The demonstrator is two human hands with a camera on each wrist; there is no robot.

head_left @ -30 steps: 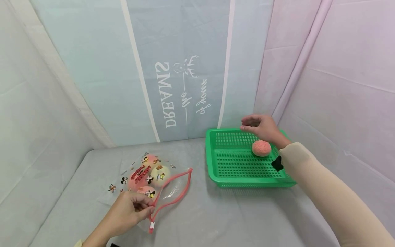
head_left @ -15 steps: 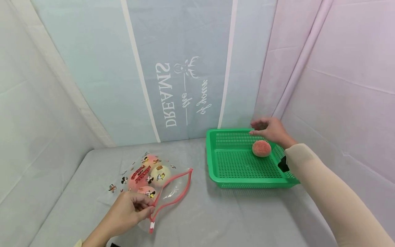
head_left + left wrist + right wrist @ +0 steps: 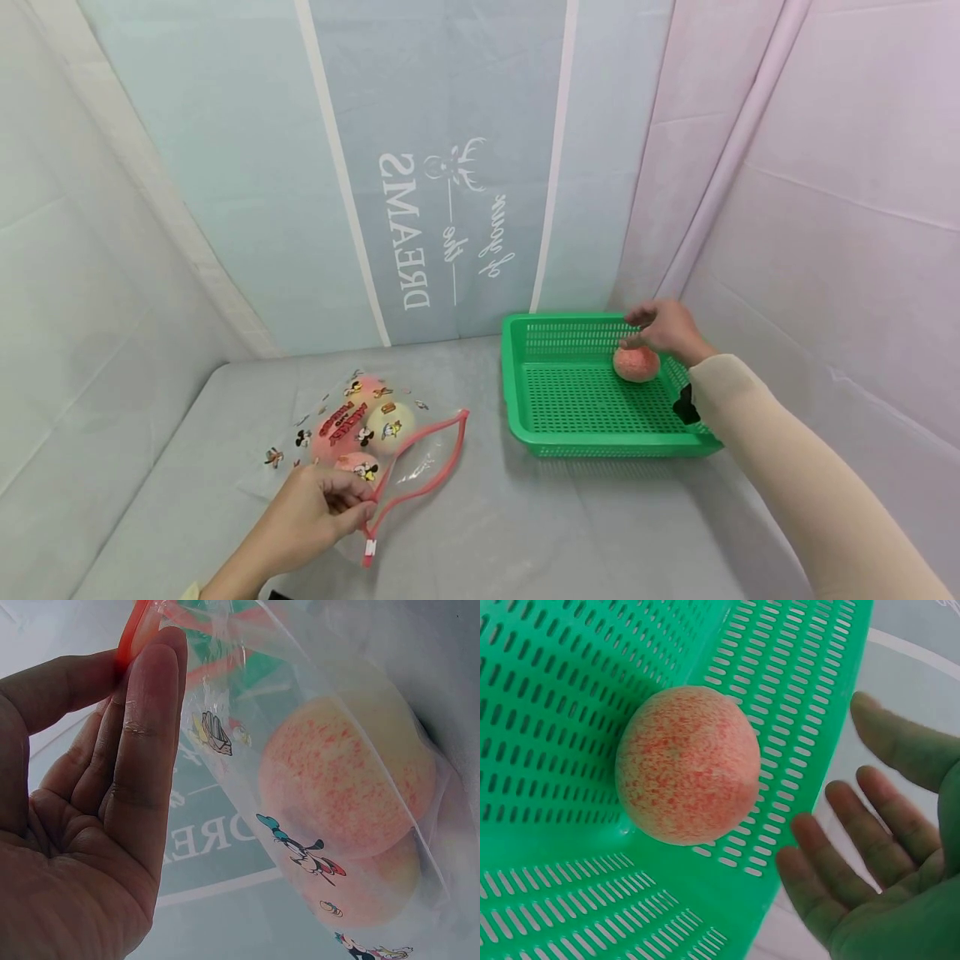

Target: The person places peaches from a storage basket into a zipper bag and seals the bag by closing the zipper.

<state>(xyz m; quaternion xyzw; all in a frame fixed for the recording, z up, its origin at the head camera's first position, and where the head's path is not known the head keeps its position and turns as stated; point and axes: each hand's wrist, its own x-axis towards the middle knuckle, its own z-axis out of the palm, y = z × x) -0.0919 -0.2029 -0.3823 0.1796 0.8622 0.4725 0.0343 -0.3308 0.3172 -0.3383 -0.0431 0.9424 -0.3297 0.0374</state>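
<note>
The peach point(image 3: 688, 765) lies in the basket point(image 3: 615, 438); the right hand point(image 3: 666, 327), fingers spread, is near it. The left hand point(image 3: 318, 512) pinches the bag point(image 3: 420, 492) by its rim. The peach looks light, firm, perhaps bruisable: best cupped round its sides.

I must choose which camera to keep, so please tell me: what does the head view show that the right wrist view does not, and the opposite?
Only the head view: the clear bag with fruit inside, and the left grip pinching the bag.

Only the right wrist view: the palm of the right grip, and a plain gap between its fingers and the peach; in the head view they overlap.

Both: the green basket, the peach inside it, and the right grip.
</note>
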